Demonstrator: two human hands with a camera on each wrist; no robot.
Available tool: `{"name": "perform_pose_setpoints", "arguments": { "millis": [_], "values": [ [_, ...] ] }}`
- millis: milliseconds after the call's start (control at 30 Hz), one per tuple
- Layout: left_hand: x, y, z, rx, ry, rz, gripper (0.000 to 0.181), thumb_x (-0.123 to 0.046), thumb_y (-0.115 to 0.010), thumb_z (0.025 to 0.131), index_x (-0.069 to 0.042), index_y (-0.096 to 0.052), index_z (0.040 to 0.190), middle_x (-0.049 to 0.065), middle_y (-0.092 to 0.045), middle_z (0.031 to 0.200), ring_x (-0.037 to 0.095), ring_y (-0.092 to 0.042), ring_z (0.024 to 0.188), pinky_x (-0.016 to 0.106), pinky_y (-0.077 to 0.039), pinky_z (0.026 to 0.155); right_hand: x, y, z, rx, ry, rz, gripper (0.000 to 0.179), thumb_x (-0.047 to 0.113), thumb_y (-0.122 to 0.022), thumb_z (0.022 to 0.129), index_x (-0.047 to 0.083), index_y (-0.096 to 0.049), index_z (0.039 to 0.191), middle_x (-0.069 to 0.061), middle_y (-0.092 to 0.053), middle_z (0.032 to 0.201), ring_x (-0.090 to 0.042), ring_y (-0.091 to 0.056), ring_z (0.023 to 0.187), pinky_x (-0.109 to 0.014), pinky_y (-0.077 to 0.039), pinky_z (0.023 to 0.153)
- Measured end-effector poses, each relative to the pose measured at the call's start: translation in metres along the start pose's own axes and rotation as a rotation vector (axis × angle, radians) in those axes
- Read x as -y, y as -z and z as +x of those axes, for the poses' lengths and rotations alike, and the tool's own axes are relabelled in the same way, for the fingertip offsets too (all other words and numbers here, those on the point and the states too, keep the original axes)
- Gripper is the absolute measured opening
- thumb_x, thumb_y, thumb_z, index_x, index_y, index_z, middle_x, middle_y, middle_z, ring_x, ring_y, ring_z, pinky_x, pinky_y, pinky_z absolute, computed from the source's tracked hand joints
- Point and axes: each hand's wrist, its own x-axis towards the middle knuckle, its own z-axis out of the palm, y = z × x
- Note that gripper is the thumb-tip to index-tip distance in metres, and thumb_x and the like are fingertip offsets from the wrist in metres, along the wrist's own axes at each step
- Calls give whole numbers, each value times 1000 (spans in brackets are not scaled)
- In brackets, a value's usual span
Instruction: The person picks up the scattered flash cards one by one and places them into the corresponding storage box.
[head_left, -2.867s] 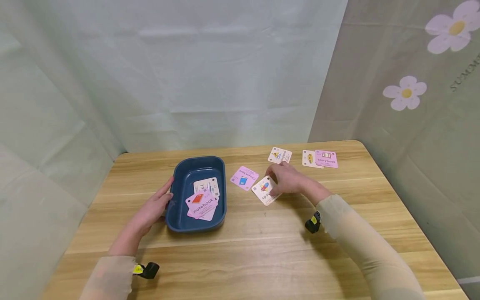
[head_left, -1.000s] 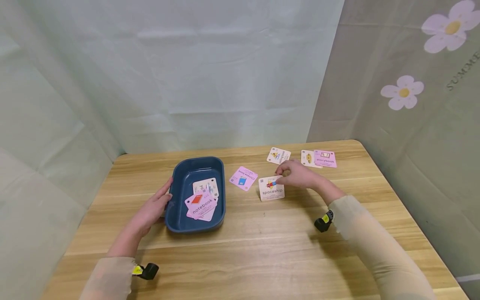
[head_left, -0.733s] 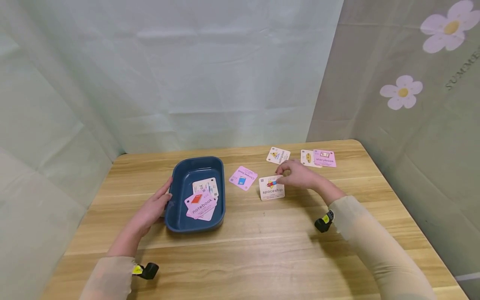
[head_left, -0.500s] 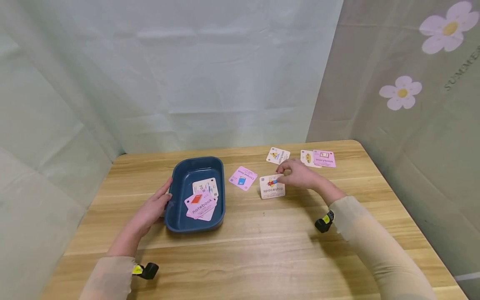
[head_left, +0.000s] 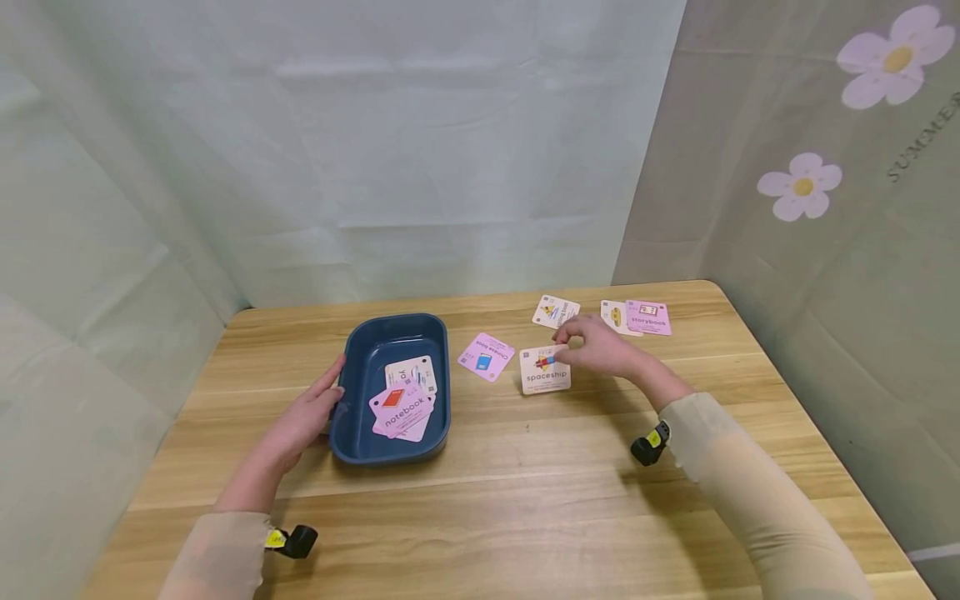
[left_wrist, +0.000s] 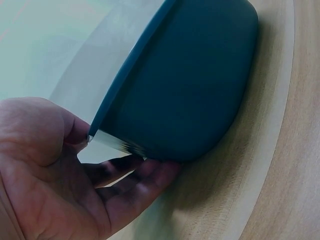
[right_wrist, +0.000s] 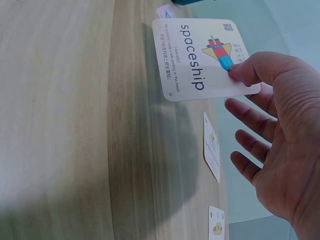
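Note:
My right hand pinches a white spaceship flashcard by its edge, thumb on the printed side. In the right wrist view the flashcard is raised above the table, its picture facing the camera, while the other fingers are spread apart below. At the left, my left hand holds a dark blue plastic tray by its left side. In the left wrist view the thumb is at the tray's rim and the fingers reach under its outer wall. Inside the tray lie several cards, a pink notebook card on top.
A pink Chinese book card lies right of the tray. Behind my right hand is a sailing boat card. Further right, a pink storybook card overlaps a white card. Curtains hang around the wooden table.
My right hand has lifted the spaceship flashcard off the table and turned it upright, then kept it nearly still over the last second. My left hand and the tray stay in place.

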Motion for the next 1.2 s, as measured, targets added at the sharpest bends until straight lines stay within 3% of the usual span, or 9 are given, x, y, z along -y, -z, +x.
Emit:
{"name": "perform_pose_setpoints", "arguments": {
  "millis": [567,967,1200],
  "values": [
    [1,0,-1,13,-10,-25,59,-29,-25,112,-37,3,164,17,9,170,55,-6,150,75,-33,100,10,8,0,-40,38,16,10,23,-74,88,16,-67,92,-5,-69,118,-29,-52,117,-52,-36,103],
    [3,-1,1,1,-12,-26,60,-29,-27,112,-36,1,164,13,7,171,52,-8,151,74,-31,103,20,13,-1,-61,39,79,10,22,-72,91,16,-65,93,-2,-65,122,-29,-51,122,-53,-37,105],
    [4,-1,2,-1,-7,-24,59,-30,-27,112,-37,1,164,13,8,171,52,-7,151,75,-30,103,25,15,0,-94,20,105,12,25,-69,92,15,-62,94,-5,-63,130,-31,-45,131,-56,-32,110]
  ]
}}
